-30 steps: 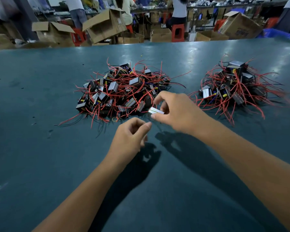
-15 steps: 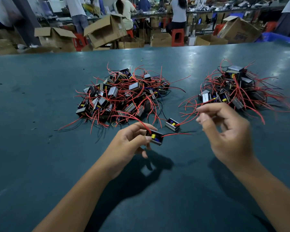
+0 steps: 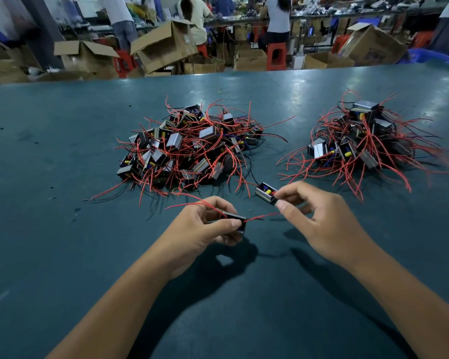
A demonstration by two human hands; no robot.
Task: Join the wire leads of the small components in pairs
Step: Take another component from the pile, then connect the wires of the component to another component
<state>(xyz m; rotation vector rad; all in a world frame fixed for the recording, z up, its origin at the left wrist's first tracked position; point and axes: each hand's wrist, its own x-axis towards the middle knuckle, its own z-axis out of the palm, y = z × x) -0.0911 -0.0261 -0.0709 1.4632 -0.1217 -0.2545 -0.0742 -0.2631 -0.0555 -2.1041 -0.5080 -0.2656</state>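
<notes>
Head view: the left hand (image 3: 202,226) grips a small component (image 3: 235,221) at six o'clock on the surface (image 3: 62,229). The right hand (image 3: 319,221), half a second ago pinching air, now pinches the red lead (image 3: 259,217) beside a second component (image 3: 266,192) at five o'clock of the big pile (image 3: 192,146). Both leads seem gathered; twisting likely follows.

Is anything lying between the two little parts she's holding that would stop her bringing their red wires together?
Nothing visible does. The left hand grips one component, the right hand pinches at the second component, and only bare green table and a loose red lead lie between them. Both heaps sit farther back.
</notes>
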